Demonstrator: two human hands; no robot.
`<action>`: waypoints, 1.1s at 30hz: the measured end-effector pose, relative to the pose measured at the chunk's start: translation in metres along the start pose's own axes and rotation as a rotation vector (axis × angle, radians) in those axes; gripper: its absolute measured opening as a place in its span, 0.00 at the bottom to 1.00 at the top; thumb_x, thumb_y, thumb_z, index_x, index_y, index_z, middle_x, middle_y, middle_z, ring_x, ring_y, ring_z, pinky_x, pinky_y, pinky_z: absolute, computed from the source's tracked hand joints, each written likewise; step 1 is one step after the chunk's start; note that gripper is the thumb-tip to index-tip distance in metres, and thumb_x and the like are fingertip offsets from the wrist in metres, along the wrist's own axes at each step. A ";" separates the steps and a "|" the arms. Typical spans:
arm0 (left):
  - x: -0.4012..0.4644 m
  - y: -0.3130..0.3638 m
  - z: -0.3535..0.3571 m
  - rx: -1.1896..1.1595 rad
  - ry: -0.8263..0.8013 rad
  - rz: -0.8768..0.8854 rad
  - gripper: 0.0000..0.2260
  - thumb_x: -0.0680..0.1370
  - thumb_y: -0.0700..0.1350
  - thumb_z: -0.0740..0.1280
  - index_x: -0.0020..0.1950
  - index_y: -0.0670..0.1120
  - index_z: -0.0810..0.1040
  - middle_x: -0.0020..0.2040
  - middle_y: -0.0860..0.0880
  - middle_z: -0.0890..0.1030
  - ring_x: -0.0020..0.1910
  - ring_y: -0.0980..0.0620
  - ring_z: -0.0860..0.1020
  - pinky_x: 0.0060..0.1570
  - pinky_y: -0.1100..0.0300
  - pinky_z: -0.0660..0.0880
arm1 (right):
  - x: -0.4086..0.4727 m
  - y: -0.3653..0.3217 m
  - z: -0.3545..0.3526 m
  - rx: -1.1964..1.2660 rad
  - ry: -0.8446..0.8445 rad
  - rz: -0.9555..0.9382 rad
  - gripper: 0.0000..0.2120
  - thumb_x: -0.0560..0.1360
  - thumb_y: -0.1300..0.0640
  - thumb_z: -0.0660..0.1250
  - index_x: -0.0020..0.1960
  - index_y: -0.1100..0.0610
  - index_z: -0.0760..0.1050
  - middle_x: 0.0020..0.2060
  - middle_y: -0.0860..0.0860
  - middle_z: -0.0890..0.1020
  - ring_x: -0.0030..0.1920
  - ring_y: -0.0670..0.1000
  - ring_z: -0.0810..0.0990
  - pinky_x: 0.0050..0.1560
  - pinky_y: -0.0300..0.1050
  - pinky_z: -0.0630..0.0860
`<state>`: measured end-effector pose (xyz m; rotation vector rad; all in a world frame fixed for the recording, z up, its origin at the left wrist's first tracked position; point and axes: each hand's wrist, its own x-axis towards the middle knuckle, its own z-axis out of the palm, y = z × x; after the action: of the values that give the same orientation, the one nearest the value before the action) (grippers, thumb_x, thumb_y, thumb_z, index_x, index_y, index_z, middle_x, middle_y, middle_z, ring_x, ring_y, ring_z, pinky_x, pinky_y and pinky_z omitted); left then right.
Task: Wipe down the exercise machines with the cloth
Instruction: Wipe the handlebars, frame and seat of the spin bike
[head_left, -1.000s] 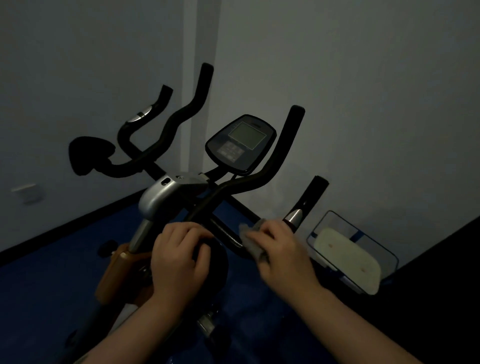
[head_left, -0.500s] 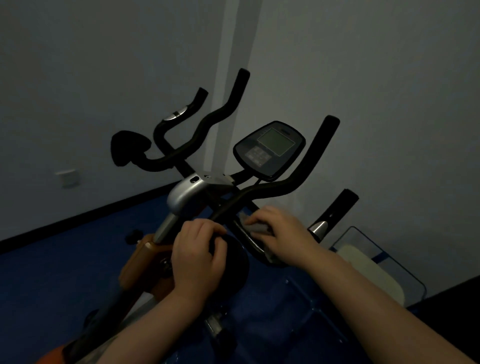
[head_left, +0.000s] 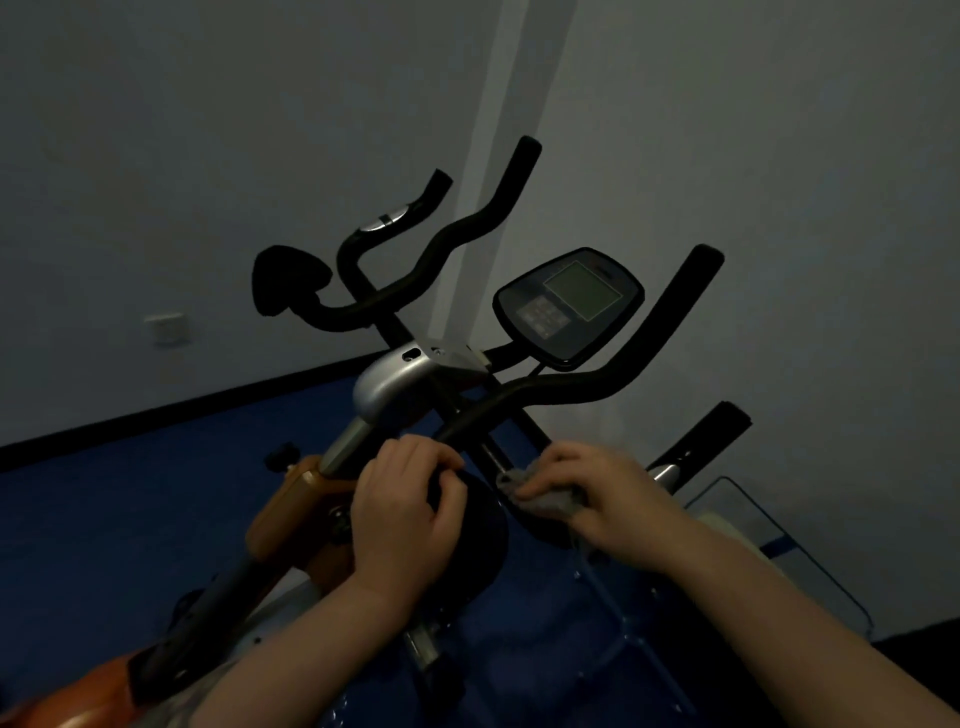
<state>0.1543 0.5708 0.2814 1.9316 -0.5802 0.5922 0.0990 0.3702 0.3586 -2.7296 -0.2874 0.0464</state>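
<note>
An exercise bike (head_left: 395, 389) with black foam handlebars (head_left: 582, 384), a silver stem cover and an orange frame stands in a dim room. Its console (head_left: 569, 306) with a grey screen sits above the bars. My left hand (head_left: 405, 514) grips a round black pad on the near left of the handlebar. My right hand (head_left: 597, 493) holds a small grey cloth (head_left: 545, 496) pressed onto the near right black pad. Most of the cloth is hidden under my fingers.
Grey walls meet in a corner just behind the bike. A wall switch (head_left: 169, 328) is at the left. A clear plastic box (head_left: 769, 545) with something pale inside lies on the blue floor (head_left: 130, 509) at the right.
My right hand with the cloth has slid leftward along the near handlebar from the silver sensor grip onto the pad. My left hand keeps its grip. My view has shifted, so the bike appears further right.
</note>
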 end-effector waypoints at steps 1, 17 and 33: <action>0.000 0.000 0.000 0.004 0.000 0.003 0.06 0.74 0.43 0.61 0.41 0.47 0.76 0.39 0.53 0.76 0.39 0.55 0.73 0.38 0.53 0.72 | 0.008 -0.001 0.002 0.011 0.028 -0.003 0.12 0.73 0.59 0.72 0.53 0.45 0.83 0.51 0.40 0.77 0.52 0.41 0.76 0.53 0.34 0.72; -0.001 0.001 -0.001 0.020 -0.018 -0.020 0.06 0.74 0.44 0.60 0.42 0.47 0.76 0.40 0.52 0.76 0.39 0.54 0.74 0.38 0.51 0.73 | 0.034 -0.014 0.025 0.204 0.299 0.144 0.11 0.70 0.59 0.74 0.50 0.48 0.81 0.47 0.42 0.78 0.48 0.40 0.77 0.50 0.29 0.70; -0.002 0.002 -0.001 0.023 -0.024 -0.038 0.05 0.74 0.44 0.61 0.42 0.48 0.76 0.39 0.53 0.76 0.39 0.54 0.74 0.37 0.51 0.73 | 0.022 -0.010 -0.002 0.072 -0.038 0.081 0.12 0.66 0.57 0.78 0.46 0.43 0.84 0.46 0.40 0.77 0.48 0.41 0.77 0.52 0.39 0.74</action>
<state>0.1519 0.5716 0.2820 1.9694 -0.5531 0.5549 0.1185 0.3829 0.3641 -2.6703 -0.1814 0.1284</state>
